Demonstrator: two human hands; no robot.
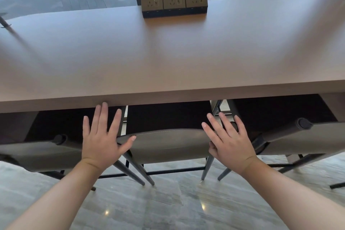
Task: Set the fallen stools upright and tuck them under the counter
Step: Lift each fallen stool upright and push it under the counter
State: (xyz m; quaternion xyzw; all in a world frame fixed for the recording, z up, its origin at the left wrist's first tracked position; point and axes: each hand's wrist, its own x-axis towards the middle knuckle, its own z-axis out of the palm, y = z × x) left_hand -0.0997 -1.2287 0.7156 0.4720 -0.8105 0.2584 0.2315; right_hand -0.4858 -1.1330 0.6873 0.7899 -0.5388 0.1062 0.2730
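Observation:
Three stools stand upright under the long brown counter (168,58), their dark seats partly beneath its front edge. The middle stool (168,145) shows its grey backrest between my hands. My left hand (101,140) is spread flat at the backrest's left end, thumb lying on its top edge. At the right end, my right hand (228,144) has straight fingers, its thumb tucked behind the backrest's corner. The left stool (41,153) and the right stool (302,140) flank it, both partly cut off by the counter.
A block of three power sockets (174,3) sits at the counter's far edge by the window. Polished grey stone floor (168,207) lies below the thin stool legs and crossbars. Outside the glass are pavement, a striped post and shrubs.

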